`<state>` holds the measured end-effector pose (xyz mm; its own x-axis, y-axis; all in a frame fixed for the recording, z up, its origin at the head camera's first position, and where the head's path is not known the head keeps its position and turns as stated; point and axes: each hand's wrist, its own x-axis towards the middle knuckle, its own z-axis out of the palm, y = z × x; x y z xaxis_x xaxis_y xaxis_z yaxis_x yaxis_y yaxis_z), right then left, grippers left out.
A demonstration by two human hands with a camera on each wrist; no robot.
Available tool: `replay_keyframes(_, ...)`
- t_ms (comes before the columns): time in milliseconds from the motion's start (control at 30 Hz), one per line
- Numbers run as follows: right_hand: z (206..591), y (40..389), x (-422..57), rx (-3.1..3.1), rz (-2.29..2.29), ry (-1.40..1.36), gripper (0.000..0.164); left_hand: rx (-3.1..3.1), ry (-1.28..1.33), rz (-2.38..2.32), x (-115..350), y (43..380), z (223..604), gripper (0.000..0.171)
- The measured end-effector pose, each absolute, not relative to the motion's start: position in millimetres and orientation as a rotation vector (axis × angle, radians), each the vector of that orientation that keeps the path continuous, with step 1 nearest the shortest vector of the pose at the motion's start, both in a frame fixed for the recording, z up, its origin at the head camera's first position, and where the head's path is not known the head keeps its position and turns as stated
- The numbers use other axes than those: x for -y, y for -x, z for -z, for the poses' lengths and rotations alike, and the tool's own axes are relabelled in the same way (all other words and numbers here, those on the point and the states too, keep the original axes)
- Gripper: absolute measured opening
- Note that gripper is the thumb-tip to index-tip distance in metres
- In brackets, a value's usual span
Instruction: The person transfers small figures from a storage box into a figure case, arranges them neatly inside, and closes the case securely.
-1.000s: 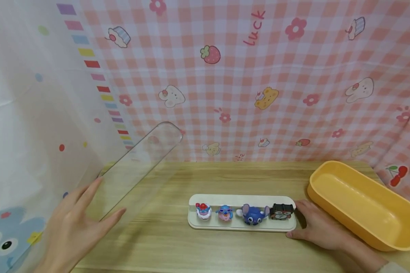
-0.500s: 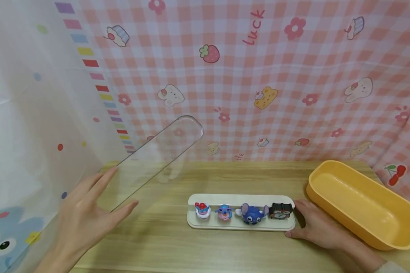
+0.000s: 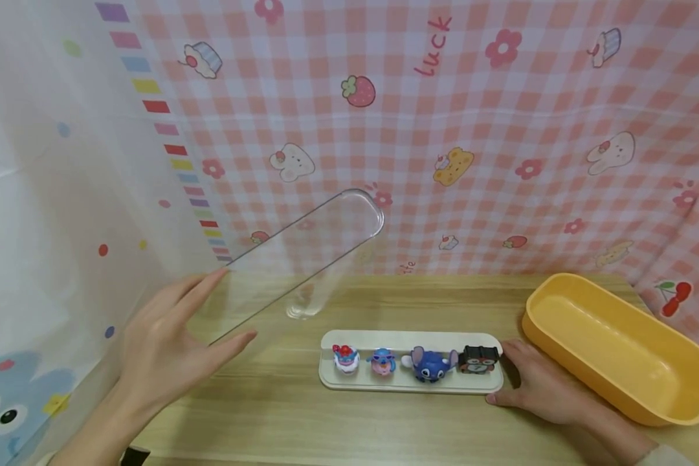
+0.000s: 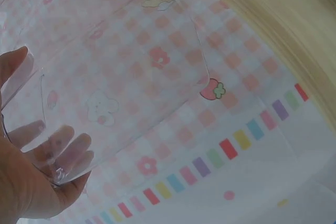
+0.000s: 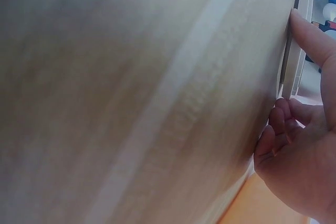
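Observation:
My left hand (image 3: 171,336) holds a long clear plastic cover (image 3: 303,262) with rounded corners, thumb and fingers around its near end. The cover tilts up and away to the right, above the table. In the left wrist view, fingers (image 4: 65,145) show through the clear plastic. A white, long, rounded base (image 3: 408,389) lies on the table, to the right of the cover. Small figurines stand on it in a row: a red-topped one (image 3: 345,360), a blue-and-pink one (image 3: 382,363), a big-eared blue one (image 3: 431,367) and a black boxy one (image 3: 479,360). My right hand (image 3: 544,389) grips the base's right end.
A yellow bin (image 3: 623,349) stands at the right, just behind my right hand. Pink checked cloth (image 3: 396,142) hangs at the back of the wooden table (image 3: 256,414), and white printed cloth (image 3: 64,194) at the left. A small dark object (image 3: 135,455) shows by my left wrist.
My left hand has moved right and slightly up with the clear cover, bringing its far end nearer to the base. My right hand, the base and the figurines have stayed in place.

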<state>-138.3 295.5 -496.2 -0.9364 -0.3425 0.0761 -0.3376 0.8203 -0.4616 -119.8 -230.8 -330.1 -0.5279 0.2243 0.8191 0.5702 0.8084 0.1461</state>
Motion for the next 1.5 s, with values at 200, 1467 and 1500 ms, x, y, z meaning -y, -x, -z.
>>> replay_keyframes(200,496,138,-297,-2.985,0.758,0.548,0.094,2.191,0.668,0.575,227,127,325,0.081)
replay_keyframes(1467,497,138,-298,-2.980,0.775,0.565,0.093,2.390,1.012,0.735,169,162,315,0.091)
replay_keyframes(1500,497,138,-298,-2.982,0.778,0.569,0.092,2.391,1.024,0.735,167,162,315,0.091)
